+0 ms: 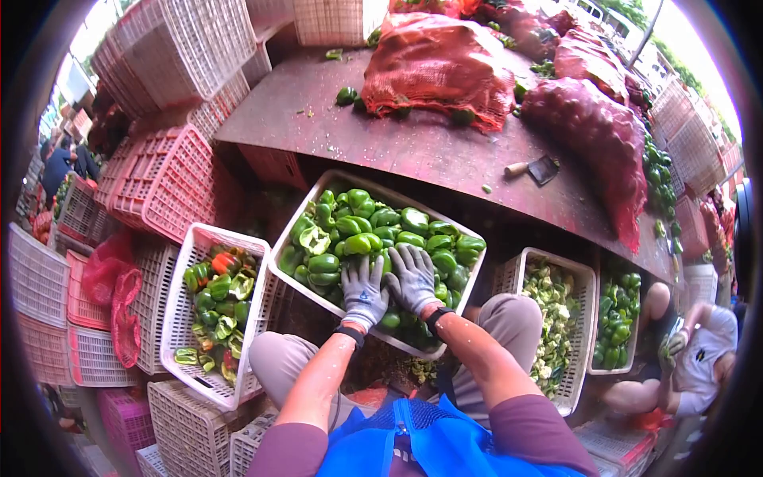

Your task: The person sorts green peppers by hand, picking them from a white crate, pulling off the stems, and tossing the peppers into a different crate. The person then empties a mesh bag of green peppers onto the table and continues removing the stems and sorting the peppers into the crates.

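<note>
Both my hands wear grey work gloves and lie on green bell peppers (414, 220) heaped in a white plastic crate (280, 248) before my knees. My left hand (365, 288) rests flat with its fingers stretched out over the peppers. Close beside it, my right hand (412, 278) also lies flat, fingers spread and pointing away from me. Neither hand is wrapped round a pepper. A pale, cut-open pepper (315, 241) shows at the left of the heap.
A crate of mixed peppers (220, 306) stands left; a crate of pale pepper cores (551, 318) stands right. On the table (318, 119) lie a wooden-handled cleaver (544, 170), a red mesh sack (437, 67) and a fuller sack (588, 131). A co-worker (699, 358) sits far right.
</note>
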`<state>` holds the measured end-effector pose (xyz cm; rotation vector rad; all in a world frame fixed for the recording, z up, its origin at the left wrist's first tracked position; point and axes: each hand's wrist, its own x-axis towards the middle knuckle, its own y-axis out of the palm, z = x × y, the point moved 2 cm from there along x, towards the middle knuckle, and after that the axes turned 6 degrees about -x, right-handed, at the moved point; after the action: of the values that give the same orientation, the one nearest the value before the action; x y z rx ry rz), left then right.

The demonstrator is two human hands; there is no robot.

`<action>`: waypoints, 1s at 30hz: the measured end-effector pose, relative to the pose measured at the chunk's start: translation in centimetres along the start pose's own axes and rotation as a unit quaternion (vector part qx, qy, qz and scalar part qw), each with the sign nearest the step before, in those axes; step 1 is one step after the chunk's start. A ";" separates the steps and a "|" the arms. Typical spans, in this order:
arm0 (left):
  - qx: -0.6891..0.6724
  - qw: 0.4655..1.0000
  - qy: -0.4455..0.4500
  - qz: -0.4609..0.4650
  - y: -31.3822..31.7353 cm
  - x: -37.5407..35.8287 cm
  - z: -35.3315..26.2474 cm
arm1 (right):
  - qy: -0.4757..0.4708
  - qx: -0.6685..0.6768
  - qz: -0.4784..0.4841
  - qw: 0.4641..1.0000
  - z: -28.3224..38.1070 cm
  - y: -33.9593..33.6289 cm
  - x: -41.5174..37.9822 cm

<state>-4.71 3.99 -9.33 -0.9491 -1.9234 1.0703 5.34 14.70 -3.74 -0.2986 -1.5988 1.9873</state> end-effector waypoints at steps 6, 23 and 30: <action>-0.033 0.999 -0.024 0.031 2.3 2.0 1.6 | -0.055 -0.074 -0.134 0.987 0.4 1.1 3.4; 0.063 0.996 -0.048 -0.027 -2.6 6.9 9.8 | -0.159 0.030 -0.007 0.987 4.0 4.6 16.4; 0.050 0.984 -0.015 0.171 -3.9 7.8 9.9 | -0.237 0.146 0.130 0.952 2.8 4.7 16.8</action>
<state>-17.66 5.67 -7.86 -1.2421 -1.7485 1.3693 -11.13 21.12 -4.61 0.1003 -1.5641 2.6132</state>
